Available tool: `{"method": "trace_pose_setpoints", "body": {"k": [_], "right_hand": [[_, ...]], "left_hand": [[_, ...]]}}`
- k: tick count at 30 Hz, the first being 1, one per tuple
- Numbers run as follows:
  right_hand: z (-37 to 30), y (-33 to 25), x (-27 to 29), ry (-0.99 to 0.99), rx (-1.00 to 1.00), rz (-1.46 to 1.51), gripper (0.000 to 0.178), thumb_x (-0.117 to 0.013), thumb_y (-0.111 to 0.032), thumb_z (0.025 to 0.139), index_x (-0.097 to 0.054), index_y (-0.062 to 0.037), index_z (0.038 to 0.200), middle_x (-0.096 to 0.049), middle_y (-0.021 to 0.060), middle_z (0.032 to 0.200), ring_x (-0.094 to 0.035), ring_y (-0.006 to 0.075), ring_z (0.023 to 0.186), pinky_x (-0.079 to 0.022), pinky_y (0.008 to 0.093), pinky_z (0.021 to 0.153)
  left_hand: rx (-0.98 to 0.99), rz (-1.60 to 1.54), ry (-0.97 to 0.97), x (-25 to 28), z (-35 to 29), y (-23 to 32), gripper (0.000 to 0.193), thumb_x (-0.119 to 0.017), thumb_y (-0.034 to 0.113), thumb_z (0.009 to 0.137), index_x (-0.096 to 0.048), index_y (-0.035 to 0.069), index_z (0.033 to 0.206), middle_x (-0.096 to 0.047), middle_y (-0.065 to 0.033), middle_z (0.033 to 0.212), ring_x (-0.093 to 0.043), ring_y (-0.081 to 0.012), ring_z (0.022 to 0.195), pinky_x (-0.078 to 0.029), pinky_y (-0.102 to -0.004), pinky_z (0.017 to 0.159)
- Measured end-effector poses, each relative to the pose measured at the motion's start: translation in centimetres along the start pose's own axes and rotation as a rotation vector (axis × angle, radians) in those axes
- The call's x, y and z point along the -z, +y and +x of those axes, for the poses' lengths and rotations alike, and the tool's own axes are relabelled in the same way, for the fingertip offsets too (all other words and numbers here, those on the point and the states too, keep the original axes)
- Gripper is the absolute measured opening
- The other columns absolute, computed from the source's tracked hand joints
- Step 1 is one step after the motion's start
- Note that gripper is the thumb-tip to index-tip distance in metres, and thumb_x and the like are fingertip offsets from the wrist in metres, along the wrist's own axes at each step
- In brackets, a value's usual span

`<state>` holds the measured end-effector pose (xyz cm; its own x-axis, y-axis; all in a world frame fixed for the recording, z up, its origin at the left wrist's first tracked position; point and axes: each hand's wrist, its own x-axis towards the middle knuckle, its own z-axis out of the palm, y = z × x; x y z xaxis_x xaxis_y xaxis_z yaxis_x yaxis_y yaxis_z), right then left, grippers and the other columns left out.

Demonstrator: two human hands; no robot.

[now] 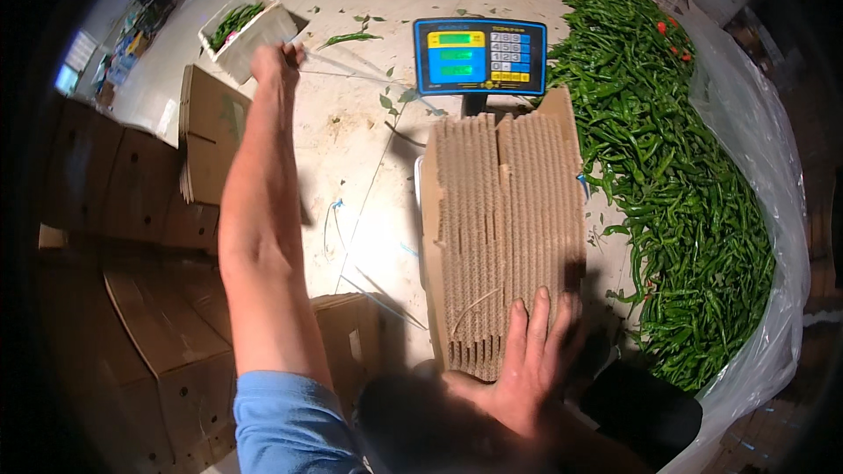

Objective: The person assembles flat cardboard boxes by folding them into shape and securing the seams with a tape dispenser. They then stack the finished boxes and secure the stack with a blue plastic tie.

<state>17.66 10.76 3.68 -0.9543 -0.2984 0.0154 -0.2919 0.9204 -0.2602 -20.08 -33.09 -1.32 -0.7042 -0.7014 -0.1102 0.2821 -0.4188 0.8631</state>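
Note:
A stack of flattened cardboard boxes stands on edge in front of me, its corrugated edges facing up. My right hand rests on the near end of the stack, fingers stretched out and spread. Off to the far left, my left hand is closed in a fist at the end of my extended arm. A thin pale strap runs from that fist toward the far end of the stack. Just past the stack stands a weighing scale display with a keypad and lit green readouts.
A long heap of green chili peppers lies on the right, bordered by clear plastic sheeting. A white crate with green peppers sits far left. Cardboard boxes fill the left side. Leaves and loose strings lie on the pale floor.

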Motion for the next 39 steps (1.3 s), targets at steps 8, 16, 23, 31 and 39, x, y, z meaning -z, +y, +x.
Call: {"method": "trace_pose_setpoints", "body": {"k": [8,16,23,31,39], "right_hand": [[1.2,-0.5,0.1,-0.066,-0.074,0.043,0.114,-0.077,-0.064,0.056,-0.035,0.0064,0.136,-0.023,0.0288,0.147,-0.025,0.0503,0.13,-0.018,0.0663,0.101],[1.4,0.0,-0.2,-0.063,-0.078,0.026,0.113,-0.075,-0.065,0.057,-0.037,0.0049,0.137,-0.022,0.0271,0.149,-0.021,0.0475,0.135,-0.012,0.0695,0.102],[2.0,0.6,-0.2,-0.054,-0.072,0.018,0.107,-0.064,-0.072,0.064,-0.04,0.0018,0.137,-0.025,0.0253,0.148,-0.017,0.0449,0.138,-0.014,0.0694,0.101],[2.6,0.6,0.5,-0.009,0.02,0.062,0.106,-0.067,-0.067,0.066,-0.039,0.0111,0.132,-0.028,0.0326,0.141,-0.016,0.05,0.135,-0.01,0.0687,0.102],[2.2,1.0,0.1,0.126,0.041,0.171,0.101,-0.069,-0.065,0.065,-0.043,0.0088,0.129,-0.033,0.0308,0.137,-0.023,0.05,0.13,-0.009,0.0714,0.1]], "left_hand": [[-0.478,0.847,0.195,-0.7,2.6,6.8,0.015,-0.052,0.012,0.075,-0.057,-0.003,0.073,-0.055,-0.0079,0.065,-0.046,-0.0152,0.056,-0.038,-0.033,0.051],[-0.075,1.127,0.136,8.7,-0.5,-2.8,0.029,-0.05,0.011,0.075,-0.063,-0.006,0.095,-0.067,-0.0218,0.092,-0.065,-0.0304,0.079,-0.049,-0.04,0.067],[0.068,1.852,-0.432,10.3,-7.4,-7.9,0.064,-0.042,0.002,0.079,-0.032,0.001,0.142,-0.067,-0.0248,0.092,-0.068,-0.0318,0.073,-0.055,-0.0386,0.058],[0.125,1.656,-0.751,7.0,-9.6,-5.9,0.045,-0.047,0.008,0.083,-0.055,0.002,0.127,-0.067,-0.0175,0.079,-0.067,-0.0209,0.059,-0.053,-0.0327,0.051],[-0.119,0.968,-0.55,-4.3,-21.8,-3.7,0.071,-0.061,0.039,0.089,-0.035,0.0,0.142,-0.046,-0.0197,0.139,-0.046,-0.0304,0.126,-0.044,-0.0399,0.095]]}}
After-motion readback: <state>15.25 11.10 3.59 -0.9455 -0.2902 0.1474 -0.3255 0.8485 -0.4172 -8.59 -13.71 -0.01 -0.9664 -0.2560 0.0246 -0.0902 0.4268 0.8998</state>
